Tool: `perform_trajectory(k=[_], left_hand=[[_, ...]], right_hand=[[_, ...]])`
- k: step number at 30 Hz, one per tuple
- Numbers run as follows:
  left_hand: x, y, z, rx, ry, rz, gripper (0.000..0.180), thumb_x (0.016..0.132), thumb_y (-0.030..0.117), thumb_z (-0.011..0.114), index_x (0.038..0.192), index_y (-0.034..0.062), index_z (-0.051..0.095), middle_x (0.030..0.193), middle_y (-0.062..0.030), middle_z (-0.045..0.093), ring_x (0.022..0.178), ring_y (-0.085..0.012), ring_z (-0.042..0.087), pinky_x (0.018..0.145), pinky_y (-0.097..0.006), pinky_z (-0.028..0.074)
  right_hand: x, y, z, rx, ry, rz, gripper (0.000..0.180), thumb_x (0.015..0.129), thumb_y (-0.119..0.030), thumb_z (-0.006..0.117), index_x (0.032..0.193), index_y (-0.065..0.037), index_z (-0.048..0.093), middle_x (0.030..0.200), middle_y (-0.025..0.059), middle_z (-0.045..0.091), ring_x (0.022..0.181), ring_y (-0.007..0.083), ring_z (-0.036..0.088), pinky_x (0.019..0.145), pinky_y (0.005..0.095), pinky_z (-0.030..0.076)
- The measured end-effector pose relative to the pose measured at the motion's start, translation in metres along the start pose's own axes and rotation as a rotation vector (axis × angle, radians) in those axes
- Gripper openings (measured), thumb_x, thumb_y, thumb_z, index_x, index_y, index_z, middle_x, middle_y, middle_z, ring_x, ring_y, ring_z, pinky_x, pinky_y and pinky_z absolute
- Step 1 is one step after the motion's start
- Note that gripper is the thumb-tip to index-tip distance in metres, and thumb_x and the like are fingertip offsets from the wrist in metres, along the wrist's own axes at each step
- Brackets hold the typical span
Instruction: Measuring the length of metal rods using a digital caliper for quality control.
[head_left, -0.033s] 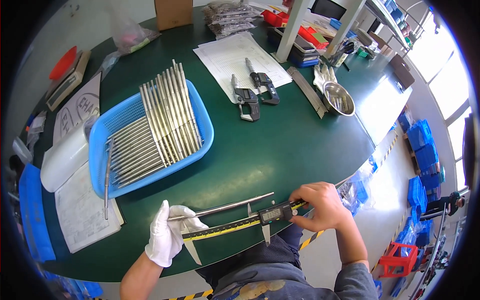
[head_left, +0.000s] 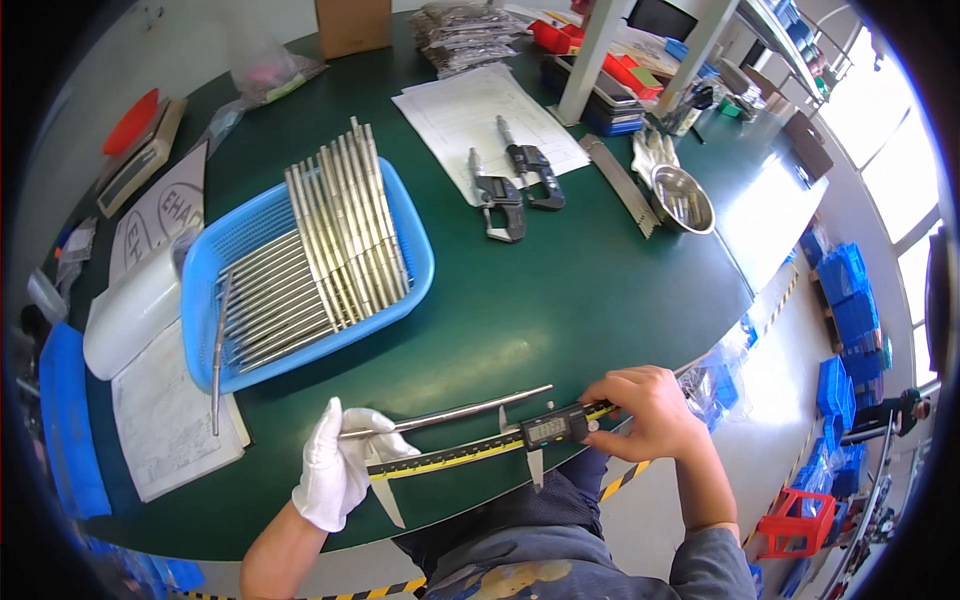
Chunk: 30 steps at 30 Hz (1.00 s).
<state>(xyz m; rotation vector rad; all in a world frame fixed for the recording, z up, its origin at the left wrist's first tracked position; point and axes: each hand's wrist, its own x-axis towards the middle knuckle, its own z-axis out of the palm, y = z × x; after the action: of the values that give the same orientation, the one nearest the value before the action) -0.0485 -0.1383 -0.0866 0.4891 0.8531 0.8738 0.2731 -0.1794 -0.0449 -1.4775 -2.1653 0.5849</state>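
My left hand (head_left: pixel 338 470), in a white glove, is closed round one end of a slim metal rod (head_left: pixel 470 408). The fixed-jaw end of a digital caliper (head_left: pixel 450 456) lies against the same gloved fingers. At the caliper's other end, my bare right hand (head_left: pixel 650 410) grips it beside the display, thumb below and fingers above. The rod runs along the caliper's upper side, close to its small upper jaws; whether they touch it I cannot tell. Beyond my left hand stands a blue plastic basket (head_left: pixel 425 290), with many similar rods (head_left: pixel 350 225) stacked crosswise in it.
One rod (head_left: pixel 218 350) leans over the basket's left side. Two digital micrometers (head_left: pixel 500 208) lie by paper sheets (head_left: pixel 440 110). Further right are flat metal strips (head_left: pixel 622 190) and a steel bowl (head_left: pixel 682 200) of small parts. The green table's edge (head_left: pixel 690 362) curves close to my right hand.
The whole view has shifted very slightly. My hands, the rod and the caliper keep the same arrangement.
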Motion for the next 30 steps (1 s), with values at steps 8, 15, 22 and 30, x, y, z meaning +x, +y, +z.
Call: perform_trajectory(k=[8, 15, 22, 30], left_hand=[[0.006, 0.003, 0.005, -0.034, -0.133, -0.113, 0.055, 0.095, 0.043, 0.026, 0.087, -0.0002, 0.06, 0.077, -0.0147, 0.062, 0.076, -0.0294, 0.061, 0.079, -0.041, 0.048], [0.007, -0.003, -0.017, -0.089, -0.315, -0.093, 0.058, 0.095, 0.046, 0.023, 0.1, -0.0011, 0.057, 0.087, -0.0135, 0.063, 0.086, -0.0232, 0.061, 0.084, -0.035, 0.047], [0.007, -0.004, -0.012, -0.078, -0.276, -0.064, 0.058, 0.096, 0.042, 0.023, 0.094, -0.0021, 0.059, 0.085, -0.0168, 0.063, 0.084, -0.0292, 0.062, 0.083, -0.039, 0.048], [0.006, -0.002, -0.015, -0.08, -0.323, -0.073, 0.056, 0.095, 0.045, 0.024, 0.099, -0.001, 0.057, 0.086, -0.0128, 0.062, 0.086, -0.0227, 0.061, 0.085, -0.036, 0.046]], right_hand=[[-0.013, 0.005, -0.003, -0.166, 0.023, -0.095, 0.038, 0.057, -0.037, 0.076, 0.076, -0.007, 0.063, 0.054, 0.0019, 0.049, 0.046, 0.019, 0.05, 0.044, 0.03, 0.037], [-0.006, 0.006, 0.005, -0.176, 0.061, -0.109, 0.041, 0.053, -0.041, 0.077, 0.071, -0.007, 0.063, 0.05, 0.0009, 0.047, 0.042, 0.0163, 0.048, 0.041, 0.0276, 0.034], [-0.008, 0.006, 0.004, -0.18, 0.055, -0.098, 0.043, 0.053, -0.042, 0.077, 0.074, -0.006, 0.065, 0.051, 0.0, 0.048, 0.042, 0.0145, 0.049, 0.041, 0.0265, 0.035], [-0.005, 0.003, 0.005, -0.128, 0.047, -0.099, 0.043, 0.055, -0.037, 0.077, 0.08, -0.004, 0.066, 0.052, 0.0017, 0.051, 0.043, 0.0148, 0.051, 0.042, 0.0261, 0.037]])
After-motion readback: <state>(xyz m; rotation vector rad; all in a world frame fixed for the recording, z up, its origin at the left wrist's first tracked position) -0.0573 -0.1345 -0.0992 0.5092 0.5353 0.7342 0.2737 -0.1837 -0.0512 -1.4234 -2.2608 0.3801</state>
